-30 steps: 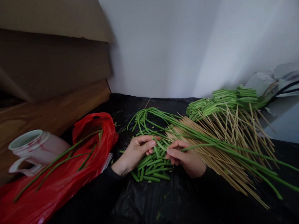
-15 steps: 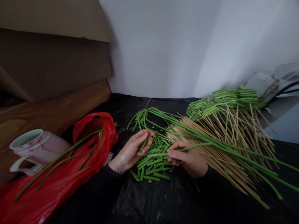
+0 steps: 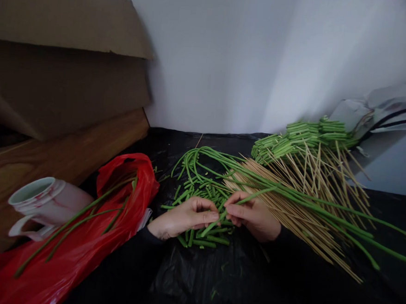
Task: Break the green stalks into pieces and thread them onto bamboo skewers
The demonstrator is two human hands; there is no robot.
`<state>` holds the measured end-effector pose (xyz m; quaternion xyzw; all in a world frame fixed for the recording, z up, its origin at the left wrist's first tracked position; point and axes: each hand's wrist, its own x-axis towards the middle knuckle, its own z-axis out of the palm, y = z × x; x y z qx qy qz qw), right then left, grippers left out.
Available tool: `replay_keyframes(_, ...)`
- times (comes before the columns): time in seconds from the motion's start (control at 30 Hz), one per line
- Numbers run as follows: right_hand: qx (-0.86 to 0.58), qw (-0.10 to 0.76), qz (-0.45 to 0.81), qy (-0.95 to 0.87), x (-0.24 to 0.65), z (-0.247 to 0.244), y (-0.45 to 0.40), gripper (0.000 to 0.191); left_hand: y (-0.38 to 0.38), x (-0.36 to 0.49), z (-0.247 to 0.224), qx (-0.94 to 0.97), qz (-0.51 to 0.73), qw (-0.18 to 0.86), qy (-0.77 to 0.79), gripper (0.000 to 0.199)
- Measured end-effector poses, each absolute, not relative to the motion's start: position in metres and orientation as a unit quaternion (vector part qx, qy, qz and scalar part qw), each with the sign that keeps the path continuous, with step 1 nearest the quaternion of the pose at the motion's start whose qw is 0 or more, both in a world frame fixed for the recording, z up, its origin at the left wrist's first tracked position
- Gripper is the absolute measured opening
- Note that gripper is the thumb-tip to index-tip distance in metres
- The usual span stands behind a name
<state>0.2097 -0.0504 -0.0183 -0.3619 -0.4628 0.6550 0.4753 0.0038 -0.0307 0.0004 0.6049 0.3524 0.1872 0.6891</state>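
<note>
My right hand pinches a long green bean whose stalk runs off to the upper right. Close beside it on the left, my left hand has its thumb and fingers pressed together at the same bean's lower end. Below both hands lies a pile of short cut bean pieces. Behind them, several long uncut beans curve across the black sheet toward the right. Thin wooden skewers lie under those beans.
Skewered bean pieces are stacked at the back right. On the left are a red plastic bag with bean stems, a mug lying tilted, and a cardboard box. A wall stands behind.
My left hand has moved right and down to the bean beside my right hand. The short piece it held earlier is gone from its fingers. My right hand has barely moved.
</note>
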Motion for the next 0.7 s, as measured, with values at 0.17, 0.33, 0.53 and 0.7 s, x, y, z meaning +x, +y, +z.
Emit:
replay_keyframes(0.17, -0.37, 0.509, 0.661, -0.408, 0.2122, -0.0147, -0.0478, 0.03, -0.0317, 0.0034, 0.0019, 0.581, 0.182, 0.707, 0.36, 0.034)
replay_keyframes(0.33, -0.365, 0.503, 0.643, -0.447, 0.2107, -0.0172, -0.0478, 0.026, -0.0329, 0.0036, 0.0033, 0.612, 0.178, 0.684, 0.355, 0.034)
replay_keyframes(0.53, -0.364, 0.534, 0.64, -0.416, 0.212, -0.0128, -0.0492, 0.027, -0.0297, 0.005, -0.0051, 0.582, 0.254, 0.677, 0.373, 0.033)
replay_keyframes(0.7, -0.359, 0.543, 0.614, -0.446, 0.2099, -0.0138, -0.0495, 0.025, -0.0291, 0.0099, -0.0046, 0.526, 0.343, 0.688, 0.363, 0.035)
